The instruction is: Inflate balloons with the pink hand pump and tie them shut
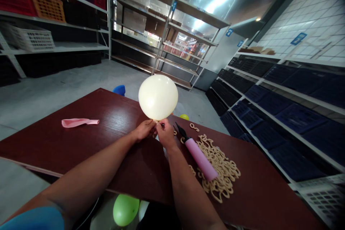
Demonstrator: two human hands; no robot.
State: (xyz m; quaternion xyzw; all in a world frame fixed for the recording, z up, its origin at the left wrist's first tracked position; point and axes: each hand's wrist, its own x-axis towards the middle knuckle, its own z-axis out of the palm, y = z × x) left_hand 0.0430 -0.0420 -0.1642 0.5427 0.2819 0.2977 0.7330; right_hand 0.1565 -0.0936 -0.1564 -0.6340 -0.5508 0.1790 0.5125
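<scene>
Cream balloon (158, 97) inflated, pinched at its base.
Left hand (145, 130) and right hand (165, 133): fingers narrow, on it; pump (201, 160) at four o'clock. Firm pinch advised.

You faced one pump (201, 159), one cream balloon (158, 97), one pink balloon (78, 122) and one green balloon (125, 210). Heaped hooks (225, 170) numbered many.

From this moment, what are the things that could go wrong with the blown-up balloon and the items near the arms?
The cream balloon might lose air if the left hand and right hand slip at its neck; the fingers hide whether it is knotted.

The right forearm is close to the pink pump, so it may nudge it and scatter the tan curved pieces.
</scene>
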